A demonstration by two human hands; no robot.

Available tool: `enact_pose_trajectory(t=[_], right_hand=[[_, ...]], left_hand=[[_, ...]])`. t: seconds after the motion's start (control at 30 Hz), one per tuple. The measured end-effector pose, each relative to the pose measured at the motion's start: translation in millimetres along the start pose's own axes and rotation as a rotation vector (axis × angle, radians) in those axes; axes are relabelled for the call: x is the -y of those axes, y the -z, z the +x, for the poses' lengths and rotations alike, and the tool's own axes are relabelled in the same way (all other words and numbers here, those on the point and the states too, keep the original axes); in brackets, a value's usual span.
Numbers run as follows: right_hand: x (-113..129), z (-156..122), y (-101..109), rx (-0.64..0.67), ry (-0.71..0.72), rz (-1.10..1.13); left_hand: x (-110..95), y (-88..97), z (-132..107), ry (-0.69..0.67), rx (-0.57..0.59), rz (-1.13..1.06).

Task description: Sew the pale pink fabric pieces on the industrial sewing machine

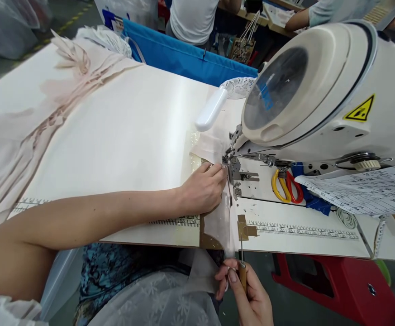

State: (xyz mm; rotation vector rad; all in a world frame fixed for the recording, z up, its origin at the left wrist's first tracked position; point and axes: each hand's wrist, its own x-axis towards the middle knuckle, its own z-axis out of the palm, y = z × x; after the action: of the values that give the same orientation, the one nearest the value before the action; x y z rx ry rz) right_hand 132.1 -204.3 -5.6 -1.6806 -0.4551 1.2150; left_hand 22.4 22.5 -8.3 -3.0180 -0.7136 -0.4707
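My left hand presses with curled fingers on a strip of pale pink fabric beside the needle area of the sewing machine. The strip runs from under the presser foot down over the table's front edge. Below that edge, my right hand is closed around an awl with a wooden handle, its thin metal shaft pointing up. The same fingers pinch the lower end of the pink fabric. Part of the fabric lies behind the machine foot, toward the white plastic piece.
Yellow and red scissors lie under the machine arm near a printed paper sheet. Pink fabric pieces spread across the table's left. A blue cloth bin stands behind, a red stool below right. Other people sit beyond.
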Motion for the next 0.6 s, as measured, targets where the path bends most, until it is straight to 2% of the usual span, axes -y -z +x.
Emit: enact_pose_trajectory(t=[0.3,0.6], right_hand=[[0,1,6,-0.014,0.023,-0.031],[0,-1,17,-0.083,0.107,-0.245]], left_hand=[[0,0.4,-1,0.006,0.016,0.003],[3,2.3,1,0.013,0.010,0.019]])
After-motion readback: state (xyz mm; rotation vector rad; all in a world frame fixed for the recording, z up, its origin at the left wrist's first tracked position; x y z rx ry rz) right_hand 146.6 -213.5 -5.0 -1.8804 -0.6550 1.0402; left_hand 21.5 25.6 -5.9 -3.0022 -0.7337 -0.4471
